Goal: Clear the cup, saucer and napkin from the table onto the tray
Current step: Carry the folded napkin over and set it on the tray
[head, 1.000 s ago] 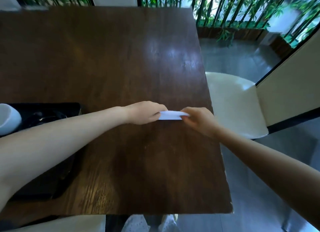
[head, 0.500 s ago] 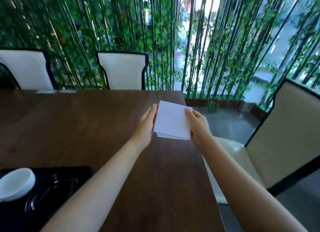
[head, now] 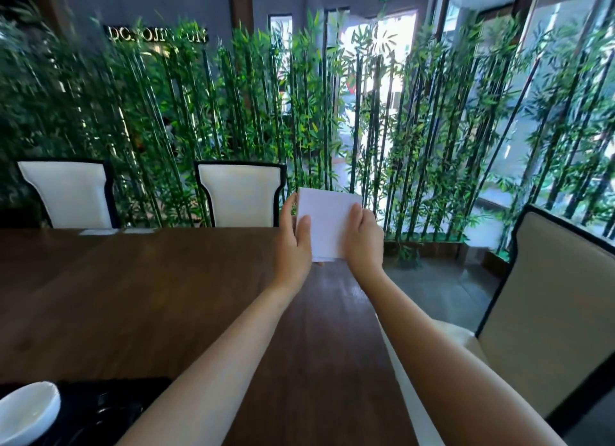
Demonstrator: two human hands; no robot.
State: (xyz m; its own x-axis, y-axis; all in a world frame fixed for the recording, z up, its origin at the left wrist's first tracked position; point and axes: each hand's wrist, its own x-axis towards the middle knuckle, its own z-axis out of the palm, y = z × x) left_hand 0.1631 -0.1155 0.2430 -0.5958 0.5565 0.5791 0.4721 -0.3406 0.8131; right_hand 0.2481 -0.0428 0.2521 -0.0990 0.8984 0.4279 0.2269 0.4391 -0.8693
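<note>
A folded white napkin (head: 327,224) is held upright in the air above the far part of the dark wooden table (head: 139,296). My left hand (head: 293,242) grips its left edge, thumb over the front. My right hand (head: 364,242) grips its right edge. At the bottom left lies a black tray (head: 109,409) with a white cup (head: 25,412) on it, cut off by the frame edge. A dark glossy dish beside the cup is hard to make out; whether it is the saucer I cannot tell.
Two white chairs (head: 239,194) stand at the table's far side before a bamboo screen (head: 416,129). A beige chair (head: 545,306) stands to the right of the table. Two small white items (head: 116,231) lie on the far table edge.
Both hands lifted the napkin from the tabletop into the air and stood it upright. The view tilted upward, so the tray slid to the bottom left corner.
</note>
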